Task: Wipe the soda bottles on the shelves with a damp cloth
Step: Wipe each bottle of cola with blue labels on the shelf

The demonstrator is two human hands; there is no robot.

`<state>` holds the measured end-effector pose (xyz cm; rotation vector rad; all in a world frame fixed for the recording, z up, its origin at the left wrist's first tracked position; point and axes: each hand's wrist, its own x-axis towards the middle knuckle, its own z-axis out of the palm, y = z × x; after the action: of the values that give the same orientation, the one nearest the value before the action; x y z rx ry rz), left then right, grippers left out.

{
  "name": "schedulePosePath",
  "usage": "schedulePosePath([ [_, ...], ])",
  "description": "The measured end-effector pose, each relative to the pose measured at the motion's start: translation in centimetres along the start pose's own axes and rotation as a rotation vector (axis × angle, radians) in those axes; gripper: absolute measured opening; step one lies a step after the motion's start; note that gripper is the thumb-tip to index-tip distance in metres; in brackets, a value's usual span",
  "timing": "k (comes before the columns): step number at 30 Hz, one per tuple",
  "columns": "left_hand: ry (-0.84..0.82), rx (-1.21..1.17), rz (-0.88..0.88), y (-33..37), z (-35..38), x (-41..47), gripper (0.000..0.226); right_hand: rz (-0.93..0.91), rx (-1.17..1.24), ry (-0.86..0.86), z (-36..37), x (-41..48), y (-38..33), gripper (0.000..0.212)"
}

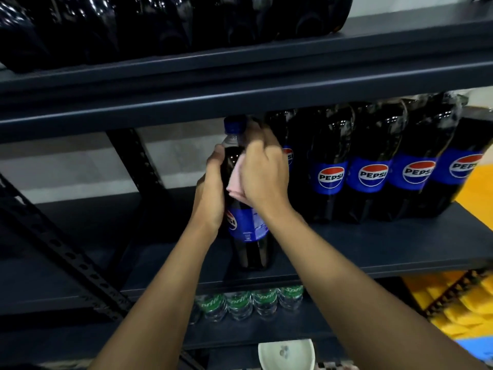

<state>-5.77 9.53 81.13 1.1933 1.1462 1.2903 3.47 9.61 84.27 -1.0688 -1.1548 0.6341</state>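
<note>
A tall Pepsi bottle (248, 236) with a blue cap stands near the front edge of the middle shelf (373, 249). My left hand (210, 190) grips its upper body from the left side. My right hand (262, 172) holds a pink cloth (236, 180) pressed against the bottle's shoulder, just below the neck. To the right stands a shrink-wrapped pack of Pepsi bottles (373, 166), its labels facing me.
The upper shelf (240, 84) carries more dark wrapped bottles (160, 22). Several Sprite bottles (250, 303) sit on the lower shelf. A white bowl (286, 353) lies at the bottom edge. A perforated diagonal brace (66, 249) crosses the left side. Yellow items (466, 311) lie at the right.
</note>
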Motion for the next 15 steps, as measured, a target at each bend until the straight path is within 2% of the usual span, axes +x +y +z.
schedulePosePath([
  [3,-0.013,-0.01,0.018,0.1,0.0,-0.7,0.067,-0.132,-0.041,-0.011,0.0,0.0,1.1,0.026],
  [5,-0.009,0.034,0.065,-0.3,0.3,-1.1,0.063,-0.237,-0.046,0.058,0.1,-1.3,2.8,0.038],
  [8,0.055,0.026,0.085,-1.2,0.6,-0.9,0.087,-0.246,-0.028,0.115,0.4,-4.0,6.6,0.049],
  [11,0.095,-0.065,0.044,-1.4,0.6,-0.6,0.106,-0.003,0.01,0.08,0.2,-6.9,10.1,0.052],
  [15,0.131,-0.071,0.008,-1.6,0.6,-0.3,0.117,0.391,0.087,0.095,-0.3,-8.9,13.6,0.046],
])
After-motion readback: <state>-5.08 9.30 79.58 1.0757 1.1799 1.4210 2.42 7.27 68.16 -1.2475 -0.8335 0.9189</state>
